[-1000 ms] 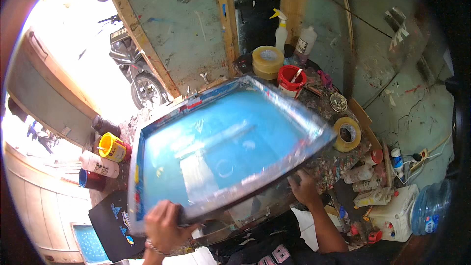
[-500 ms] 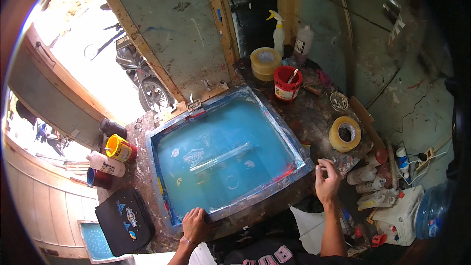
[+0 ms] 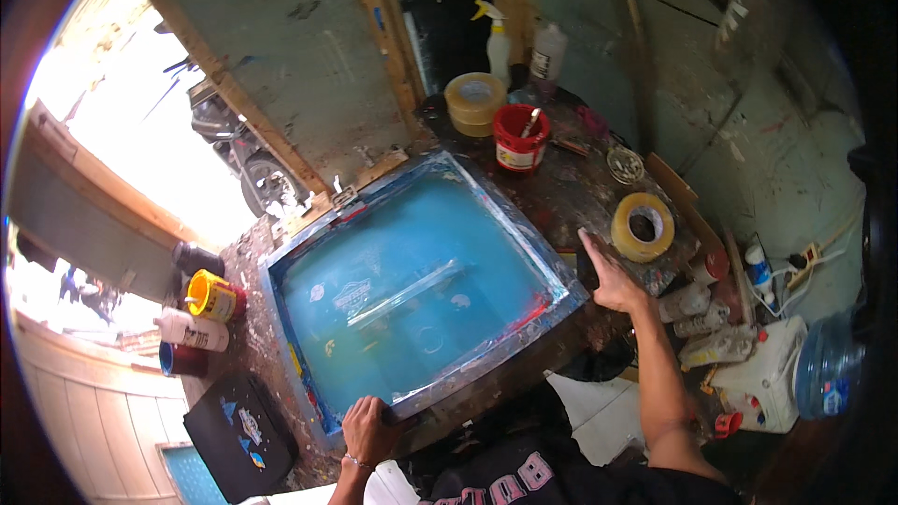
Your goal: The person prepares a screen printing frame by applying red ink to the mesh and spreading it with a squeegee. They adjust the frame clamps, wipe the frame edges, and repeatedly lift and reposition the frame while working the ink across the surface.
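A screen printing frame (image 3: 496,337) with blue mesh lies tilted across the worktable in front of me. Faint printed shapes and a strip of clear tape (image 3: 407,293) show on the mesh. My left hand (image 3: 368,430) is curled over the near edge of the frame, its fingertips partly hidden. Beyond the frame's right corner, my right hand (image 3: 613,282) holds nothing; its fingers are stretched out, close to a roll of clear tape (image 3: 643,227). A black case with printed pictures (image 3: 241,438) sits left of the frame.
At the far right of the table stand a red tub (image 3: 520,138), stacked tape rolls (image 3: 474,104) and a spray bottle (image 3: 498,42). Paint containers, including a yellow tub (image 3: 215,295), line the left edge. A hinge clamp (image 3: 344,196) sits at the frame's far side.
My right hand has moved away from me, beside the frame's right corner, and its bent fingers have straightened. My left hand stays on the near edge. The whole view has shifted slightly.
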{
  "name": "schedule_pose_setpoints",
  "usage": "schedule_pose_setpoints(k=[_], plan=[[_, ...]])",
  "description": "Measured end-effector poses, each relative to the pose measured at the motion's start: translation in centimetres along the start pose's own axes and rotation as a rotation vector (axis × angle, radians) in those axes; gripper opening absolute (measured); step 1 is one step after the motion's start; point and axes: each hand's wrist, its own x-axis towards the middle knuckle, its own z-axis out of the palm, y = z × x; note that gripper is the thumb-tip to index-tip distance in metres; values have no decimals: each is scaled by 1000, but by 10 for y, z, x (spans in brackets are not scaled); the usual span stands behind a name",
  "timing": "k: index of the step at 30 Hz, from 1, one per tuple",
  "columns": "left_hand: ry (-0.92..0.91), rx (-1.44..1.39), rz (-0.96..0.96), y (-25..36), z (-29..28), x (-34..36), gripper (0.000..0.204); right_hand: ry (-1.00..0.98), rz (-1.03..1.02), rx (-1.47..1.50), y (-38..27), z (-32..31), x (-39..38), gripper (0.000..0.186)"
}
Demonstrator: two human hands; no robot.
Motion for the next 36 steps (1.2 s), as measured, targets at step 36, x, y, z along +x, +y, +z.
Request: schedule_pose_setpoints(k=[36], plan=[[18,-149,23,-15,0,-10,41,22,-213,61,34,35,8,101]])
